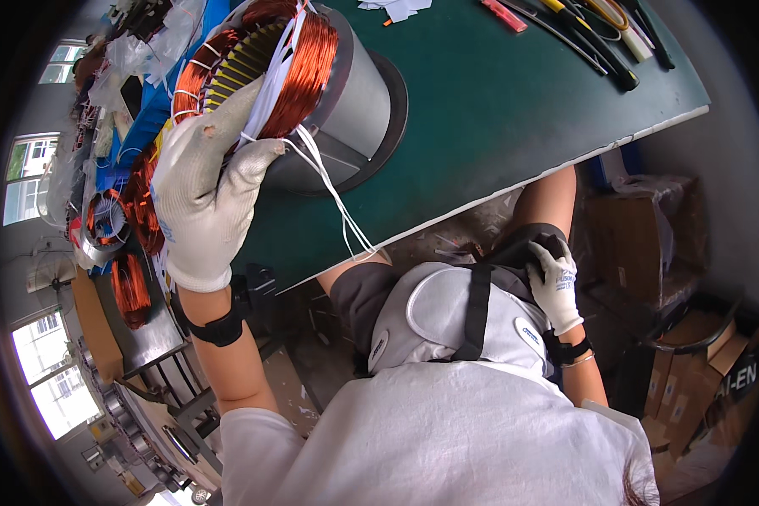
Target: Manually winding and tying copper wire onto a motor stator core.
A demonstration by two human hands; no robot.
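At the upper left of the table, a motor stator [358, 101] stands with its ring of copper winding [312, 72] facing up. Yellow strips line its inner slots, and white cord binds the coils. My left hand [207, 185], in a white knit glove, grips the rim of the winding, fingers over the inner side and thumb outside. Loose white cord ends [333, 190] hang past the thumb toward the table edge. My right hand [557, 287], also gloved, rests low on my lap against dark shorts. Its fingertips are dark and hard to make out there.
Hand tools [594, 42] with a red-handled one [506, 15] lie at the table's far right, near white paper scraps [396, 8]. More copper coils [130, 291] sit on a side bench at left. Cardboard boxes [641, 244] stand right of the table.
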